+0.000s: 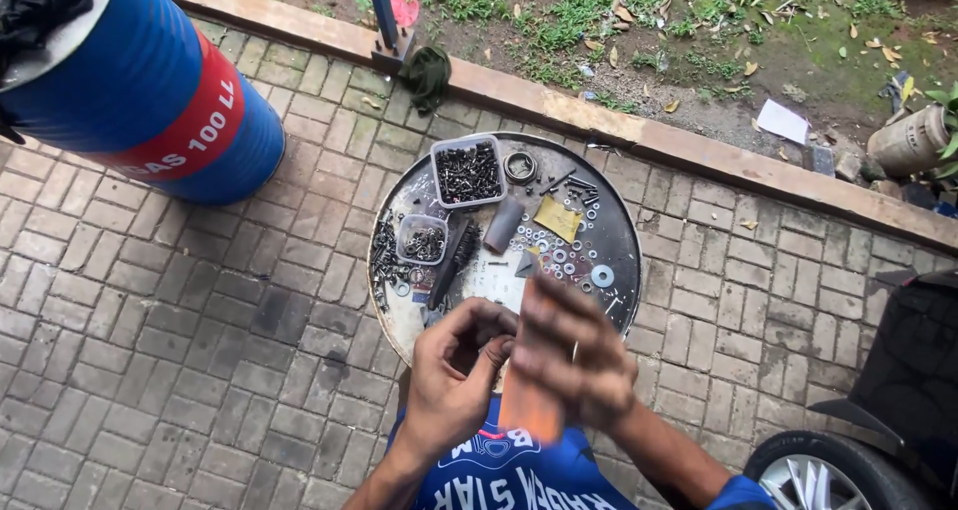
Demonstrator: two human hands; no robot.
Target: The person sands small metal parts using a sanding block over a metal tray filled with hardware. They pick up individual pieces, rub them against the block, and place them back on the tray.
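Head view, looking straight down. Left hand [454,365] curled into a loose fist, fingers folded around something small that cannot be made out. Right hand [571,350] blurred, fingers spread and lying over an orange tool [529,405]; grip on that tool not clear enough to tell. Both hands close together, touching or nearly so, just below the near rim of a round metal tray [624,270]. On the tray: a square clear tub of dark screws [467,172] toward the far left, a smaller clear tub [422,240] nearer, a black brush [454,260] beside it, a grey tube [503,226] in the middle, a yellow scrap [557,218], loose washers [602,275] scattered to the right. Tray resting on brick paving [180,320]. Blue drum [150,91] with a red band at upper left. Dark wheel [828,470] at lower right. Grass [619,21] beyond the kerb.
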